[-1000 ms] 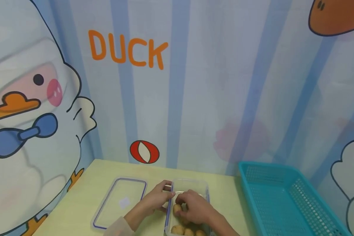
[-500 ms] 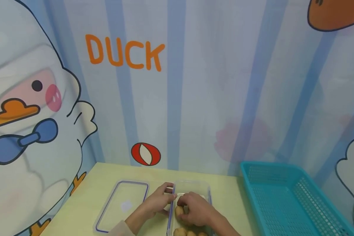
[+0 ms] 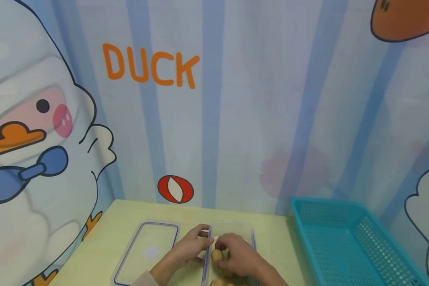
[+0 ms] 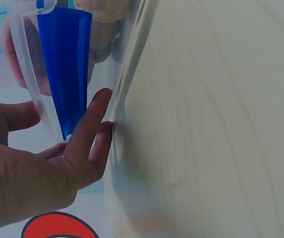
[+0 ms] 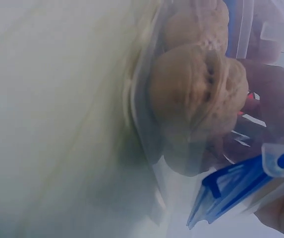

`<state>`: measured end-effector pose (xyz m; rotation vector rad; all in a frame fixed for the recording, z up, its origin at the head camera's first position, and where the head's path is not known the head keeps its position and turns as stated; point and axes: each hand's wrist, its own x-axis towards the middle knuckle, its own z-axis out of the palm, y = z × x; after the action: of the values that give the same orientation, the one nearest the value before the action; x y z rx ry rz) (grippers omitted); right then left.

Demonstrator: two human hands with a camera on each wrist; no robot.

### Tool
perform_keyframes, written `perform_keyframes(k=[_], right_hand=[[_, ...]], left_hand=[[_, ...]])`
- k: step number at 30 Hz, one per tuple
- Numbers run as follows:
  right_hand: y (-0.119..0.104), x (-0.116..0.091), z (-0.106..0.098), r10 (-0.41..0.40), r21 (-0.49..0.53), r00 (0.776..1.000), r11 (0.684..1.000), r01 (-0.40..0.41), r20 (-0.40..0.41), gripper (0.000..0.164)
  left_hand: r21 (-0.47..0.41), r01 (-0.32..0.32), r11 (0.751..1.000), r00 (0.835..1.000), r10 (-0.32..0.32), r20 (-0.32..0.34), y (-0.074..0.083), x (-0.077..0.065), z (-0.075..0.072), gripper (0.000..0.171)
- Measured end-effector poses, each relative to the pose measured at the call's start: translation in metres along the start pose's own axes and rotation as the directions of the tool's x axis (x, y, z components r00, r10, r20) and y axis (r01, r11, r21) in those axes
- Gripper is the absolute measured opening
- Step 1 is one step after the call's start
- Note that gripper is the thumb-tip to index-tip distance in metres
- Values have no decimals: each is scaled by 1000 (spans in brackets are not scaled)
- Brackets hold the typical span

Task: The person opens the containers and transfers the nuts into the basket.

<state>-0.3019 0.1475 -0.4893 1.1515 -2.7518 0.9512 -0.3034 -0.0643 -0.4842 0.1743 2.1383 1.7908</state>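
A clear plastic container (image 3: pixel 205 264) with blue clips stands lengthwise at the table's front middle. My left hand (image 3: pixel 189 248) grips its left side, thumb at the rim and fingers against the outer wall; in the left wrist view the fingertips (image 4: pixel 102 99) lie beside a blue clip (image 4: pixel 65 64). Inside the container, my right hand (image 3: pixel 239 254) pinches a walnut (image 3: pixel 217 255) between thumb and fingers. More walnuts (image 3: pixel 217 282) line the near end, partly cut off by the frame. Through the wall, the right wrist view shows several walnuts (image 5: pixel 196 94) close up.
Left of the container lies its flat clear lid (image 3: pixel 143 238) with a blue seal. A turquoise perforated basket (image 3: pixel 305 238) stands on the right. Behind the pale yellow table (image 3: pixel 275 238) hangs a striped curtain (image 3: pixel 236 119) with a duck print.
The head view has tilted up slightly, so less of the near walnuts shows. Both hands keep nearly the same places, with the right still on its walnut.
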Motion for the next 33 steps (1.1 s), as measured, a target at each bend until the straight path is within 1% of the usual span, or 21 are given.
perform_keyframes(k=[4,9,13,16,19,22,24,29,31,33], right_hand=[[-2,-1,-1,24,32,1000,999,-24,-10,26],[-3,-1,-5,38,61,999,997,-37,-16,25],[-5,1,-7,28,39,999,999,-27,-27,23],[-9,0,-13,28,45,1000,999,-27,-14,23],[-18,-3,-26,50,72,999,996,-50,3,23],[-29,-5,-43,59,91,998,994,-60,6,23],[-38,-6,-56,40,82,999,996,-40,-5,23],[-55,-15,-91,-45,33,997,998,47,-58,21],[-56,-22,-106,-58,18,995,998,60,-85,22],[-55,-31,-120,-50,13,992,999,52,-118,25]], left_hand=[[6,1,1000,1000,-1,2,1,-1,0,59],[12,-6,1000,1000,6,8,4,-2,0,57],[10,-7,1000,1000,7,11,4,-3,-2,58],[6,-5,1000,1000,5,18,3,-2,-3,60],[6,1,1000,1000,-1,28,2,1,-4,60],[-2,9,1000,999,-9,36,1,3,-6,61],[-12,12,1000,999,-11,34,0,4,-8,61],[-22,1,1000,999,0,34,0,3,-7,61],[-26,3,1000,999,-2,37,0,2,-5,61],[-31,7,999,999,-5,39,1,1,-3,61]])
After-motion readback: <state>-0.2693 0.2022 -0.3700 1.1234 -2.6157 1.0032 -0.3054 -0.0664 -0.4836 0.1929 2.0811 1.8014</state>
